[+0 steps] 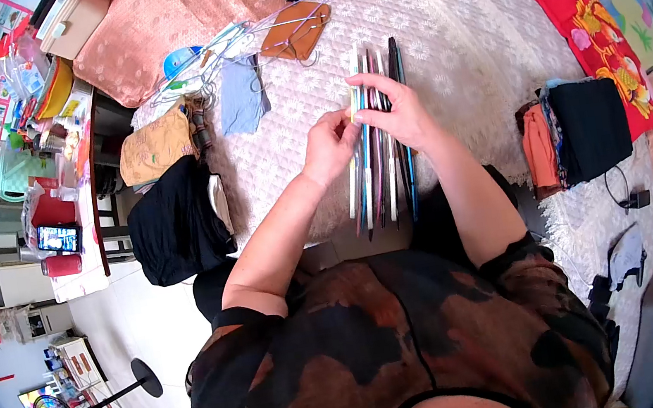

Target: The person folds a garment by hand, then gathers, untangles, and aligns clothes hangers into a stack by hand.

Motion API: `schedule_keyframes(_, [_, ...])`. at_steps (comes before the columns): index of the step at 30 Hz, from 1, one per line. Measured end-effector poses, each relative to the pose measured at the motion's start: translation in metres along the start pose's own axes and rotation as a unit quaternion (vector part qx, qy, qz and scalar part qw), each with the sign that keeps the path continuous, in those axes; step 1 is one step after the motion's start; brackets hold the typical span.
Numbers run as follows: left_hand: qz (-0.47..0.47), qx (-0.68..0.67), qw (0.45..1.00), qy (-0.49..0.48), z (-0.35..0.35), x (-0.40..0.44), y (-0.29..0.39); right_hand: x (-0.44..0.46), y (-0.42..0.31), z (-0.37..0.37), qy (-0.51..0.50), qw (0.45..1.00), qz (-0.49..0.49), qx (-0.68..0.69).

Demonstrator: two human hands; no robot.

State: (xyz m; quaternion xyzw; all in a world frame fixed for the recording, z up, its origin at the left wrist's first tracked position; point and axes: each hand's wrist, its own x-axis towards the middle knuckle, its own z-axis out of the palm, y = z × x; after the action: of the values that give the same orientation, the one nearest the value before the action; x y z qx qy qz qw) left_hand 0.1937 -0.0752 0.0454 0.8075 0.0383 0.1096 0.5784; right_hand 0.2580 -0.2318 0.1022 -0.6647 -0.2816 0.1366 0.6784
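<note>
A bundle of slim hangers in white, blue, black and dark red stands before me, seen nearly edge-on above the sofa bed's front edge. My left hand is closed at the left side of the bundle, its fingertips pressed to the outer white hangers. From the right, my right hand reaches over the bundle, with index finger and thumb gripping several hangers. Both hands meet near the middle of the bundle. The lower hanger ends point toward my lap.
Loose wire hangers, a brown cloth and a blue-grey cloth lie on the quilted cover. Folded black clothes are at left, a folded stack at right beside a red cushion. A cluttered table stands left.
</note>
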Motion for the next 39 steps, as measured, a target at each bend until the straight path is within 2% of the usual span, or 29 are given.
schedule_keyframes(1, [-0.001, -0.001, 1.0, -0.001, 0.0, 0.002, -0.002, -0.001, 0.001, 0.0, 0.001, 0.999, 0.009, 0.035])
schedule_keyframes(2, [-0.019, -0.009, 0.999, -0.025, 0.001, 0.003, -0.003, -0.002, 0.0, 0.001, 0.036, 0.999, -0.029, 0.0])
schedule_keyframes(4, [-0.037, -0.017, 0.998, -0.051, 0.002, 0.009, -0.001, -0.002, 0.001, -0.004, 0.058, 0.998, -0.025, -0.009])
schedule_keyframes(7, [-0.099, -0.243, 0.96, -0.1, 0.002, 0.02, 0.007, 0.0, -0.001, -0.014, 0.117, 0.993, -0.034, -0.007])
schedule_keyframes(9, [-0.099, -0.237, 0.959, -0.115, -0.006, 0.029, 0.006, 0.001, -0.001, -0.023, 0.137, 0.988, -0.033, 0.056])
schedule_keyframes(11, [-0.137, -0.284, 0.943, -0.106, -0.01, 0.041, -0.01, 0.002, -0.006, -0.03, 0.12, 0.99, -0.034, 0.067])
schedule_keyframes(13, [-0.12, -0.236, 0.958, -0.111, -0.017, 0.057, -0.047, 0.001, -0.009, -0.03, 0.093, 0.992, 0.072, 0.051])
schedule_keyframes(14, [-0.148, -0.144, 0.974, -0.096, -0.022, 0.066, -0.07, 0.001, -0.008, -0.027, 0.08, 0.996, 0.038, 0.014])
schedule_keyframes(15, [-0.171, -0.051, 0.981, -0.078, -0.029, 0.077, -0.084, 0.001, -0.004, -0.026, 0.074, 0.996, 0.041, 0.042])
schedule_keyframes(16, [-0.089, 0.099, 0.991, -0.036, -0.038, 0.088, -0.09, 0.001, -0.005, -0.027, 0.073, 0.995, 0.046, 0.044])
schedule_keyframes(17, [-0.005, 0.245, 0.969, 0.007, -0.048, 0.098, -0.095, 0.001, -0.005, -0.027, 0.072, 0.995, 0.052, 0.046])
schedule_keyframes(20, [-0.001, 0.441, 0.896, 0.059, -0.08, 0.141, -0.094, 0.0, -0.001, -0.031, 0.073, 0.994, 0.049, 0.062])
schedule_keyframes(21, [-0.038, 0.459, 0.885, 0.068, -0.089, 0.157, -0.103, 0.001, -0.001, -0.031, 0.072, 0.994, 0.046, 0.064])
schedule_keyframes(24, [-0.035, 0.512, 0.857, 0.053, -0.104, 0.194, -0.109, 0.003, 0.0, -0.032, 0.046, 0.996, 0.062, 0.05])
schedule_keyframes(26, [-0.061, 0.568, 0.818, 0.072, -0.101, 0.213, -0.117, 0.006, -0.005, -0.031, 0.036, 0.995, 0.068, 0.055])
schedule_keyframes(29, [-0.108, 0.575, 0.81, 0.045, -0.093, 0.233, -0.12, 0.007, -0.005, -0.031, 0.026, 0.997, 0.058, 0.048])
schedule_keyframes(33, [-0.116, 0.591, 0.798, 0.012, -0.08, 0.227, -0.121, 0.005, -0.005, -0.032, 0.028, 0.993, 0.088, 0.08])
schedule_keyframes(35, [-0.063, 0.682, 0.727, -0.042, -0.077, 0.224, -0.111, 0.006, -0.002, -0.034, 0.022, 0.995, 0.063, 0.07])
schedule_keyframes(36, [-0.061, 0.685, 0.725, -0.044, -0.077, 0.221, -0.106, 0.006, -0.002, -0.034, 0.025, 0.995, 0.062, 0.073])
schedule_keyframes(38, [0.029, 0.696, 0.715, -0.058, -0.079, 0.214, -0.094, 0.005, -0.001, -0.035, 0.026, 0.995, 0.065, 0.066])
schedule_keyframes(39, [0.029, 0.697, 0.714, -0.058, -0.082, 0.214, -0.088, 0.005, -0.001, -0.035, 0.026, 0.995, 0.065, 0.067])
